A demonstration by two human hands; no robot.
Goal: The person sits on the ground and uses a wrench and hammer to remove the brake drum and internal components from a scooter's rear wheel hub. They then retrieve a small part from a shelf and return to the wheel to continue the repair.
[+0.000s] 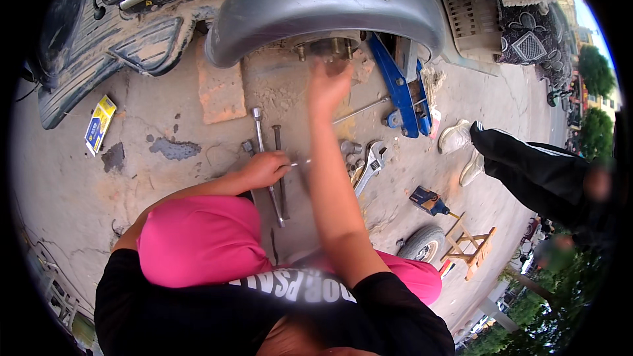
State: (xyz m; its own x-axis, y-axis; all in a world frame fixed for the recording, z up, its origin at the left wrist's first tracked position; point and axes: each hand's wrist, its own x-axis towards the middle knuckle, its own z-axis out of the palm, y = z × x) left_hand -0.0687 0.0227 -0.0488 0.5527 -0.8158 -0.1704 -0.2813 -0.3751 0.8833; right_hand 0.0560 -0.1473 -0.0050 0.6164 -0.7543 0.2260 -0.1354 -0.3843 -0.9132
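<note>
two hands [265, 169], two side-by-side metal bars [273, 200], one hub [323, 45], one fender [323, 6], one adjustable wrench [373, 163], one blue jack [399, 92], one loose wheel [422, 244], one wooden stool [469, 250], two shoes [455, 137].

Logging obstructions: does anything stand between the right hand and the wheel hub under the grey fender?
Nothing visible does: the right hand is at the wheel hub; the blue jack stands off to the right.

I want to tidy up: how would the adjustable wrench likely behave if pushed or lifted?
The adjustable wrench looks like solid metal, so probably stiff and heavy for its size. Its flattish handle suggests it wouldn't roll readily.
</note>
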